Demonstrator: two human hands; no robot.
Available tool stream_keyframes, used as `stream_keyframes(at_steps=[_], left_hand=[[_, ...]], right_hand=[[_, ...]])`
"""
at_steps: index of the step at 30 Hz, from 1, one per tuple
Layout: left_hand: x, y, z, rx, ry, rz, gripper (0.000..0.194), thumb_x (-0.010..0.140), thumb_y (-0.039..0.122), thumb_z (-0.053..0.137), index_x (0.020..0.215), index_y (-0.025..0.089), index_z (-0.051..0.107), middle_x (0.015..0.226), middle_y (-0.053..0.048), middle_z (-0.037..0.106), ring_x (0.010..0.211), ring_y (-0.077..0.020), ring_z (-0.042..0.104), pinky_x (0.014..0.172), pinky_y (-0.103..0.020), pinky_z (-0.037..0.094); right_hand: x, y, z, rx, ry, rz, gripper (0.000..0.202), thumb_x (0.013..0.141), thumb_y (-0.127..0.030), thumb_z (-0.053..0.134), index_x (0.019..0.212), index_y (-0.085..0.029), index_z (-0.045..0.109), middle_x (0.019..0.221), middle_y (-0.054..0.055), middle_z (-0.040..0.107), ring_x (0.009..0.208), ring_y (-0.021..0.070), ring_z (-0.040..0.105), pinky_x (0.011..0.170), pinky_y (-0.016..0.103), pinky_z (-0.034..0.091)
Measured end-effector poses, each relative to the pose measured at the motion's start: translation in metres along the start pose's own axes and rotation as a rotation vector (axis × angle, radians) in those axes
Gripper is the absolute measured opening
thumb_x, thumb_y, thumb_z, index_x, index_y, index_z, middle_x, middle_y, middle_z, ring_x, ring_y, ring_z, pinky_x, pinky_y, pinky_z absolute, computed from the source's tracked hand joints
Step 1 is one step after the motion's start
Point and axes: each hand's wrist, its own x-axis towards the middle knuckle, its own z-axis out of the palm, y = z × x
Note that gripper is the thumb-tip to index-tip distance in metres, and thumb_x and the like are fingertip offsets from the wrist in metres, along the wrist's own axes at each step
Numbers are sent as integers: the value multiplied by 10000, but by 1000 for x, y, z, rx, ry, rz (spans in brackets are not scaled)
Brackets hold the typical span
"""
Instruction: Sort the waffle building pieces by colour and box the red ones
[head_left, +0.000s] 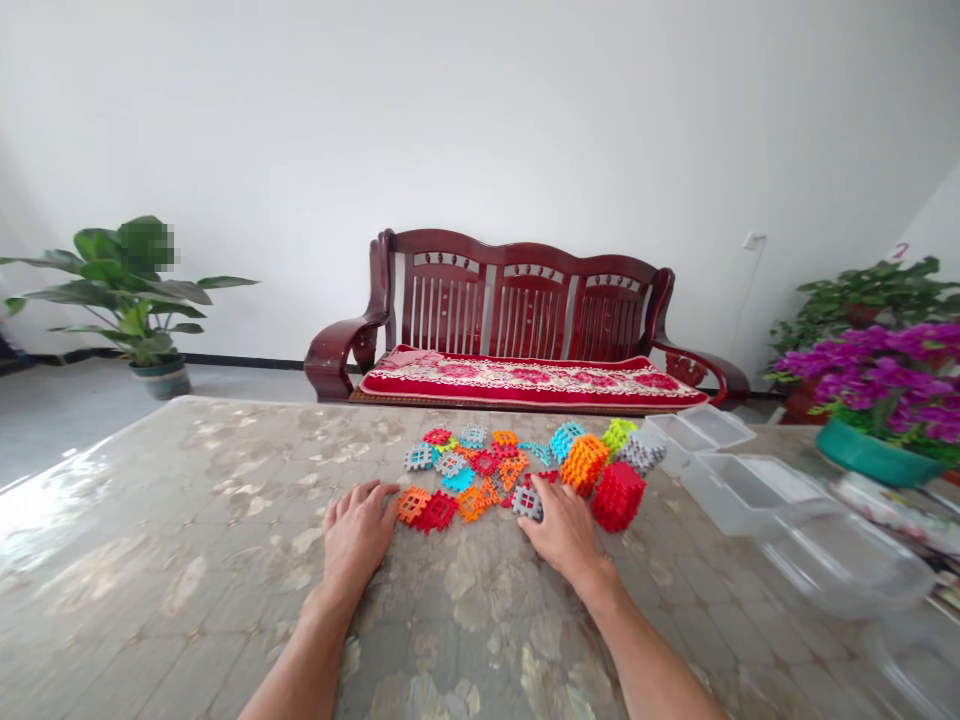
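Observation:
My left hand (pixel 358 530) rests on the table with its fingers stretched out, beside an orange interlocking building tile (pixel 412 504). A red building tile (pixel 436 512) lies against that orange one. My right hand (pixel 564 530) has a grey building tile (pixel 527 502) between thumb and index finger, low over the table. Loose tiles in red, orange, grey and blue are spread between the hands, some overlapping. Just right of my right hand stand a red stack of tiles (pixel 618 496) and an orange stack (pixel 585 464). Blue, green and grey stacks are behind them.
Clear plastic containers (pixel 739 520) line the right side of the patterned table (pixel 187 600). A teal pot of purple flowers (pixel 874 452) stands at the far right. Beyond the table are a wooden bench (pixel 525 300) and a potted plant (pixel 161 378).

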Motion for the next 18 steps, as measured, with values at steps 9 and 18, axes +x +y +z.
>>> stream_keyframes(at_steps=[9,18], left_hand=[[0,-2,1,16,6,11,352,909,343,400,1138,317,667,1286,-26,599,1184,-256,518,1036,-424,325],[-1,-1,0,11,21,28,352,910,331,393,1122,314,674,1272,-34,608,1172,-257,527,1041,-439,317]], right_hand=[[5,2,-4,138,119,-5,548,763,-326,616,1291,-196,545,1126,76,670,1036,238,580,924,335,414],[38,84,-95,55,383,353,671,759,-493,596,1357,-212,479,1111,75,686,1006,287,593,865,393,442]])
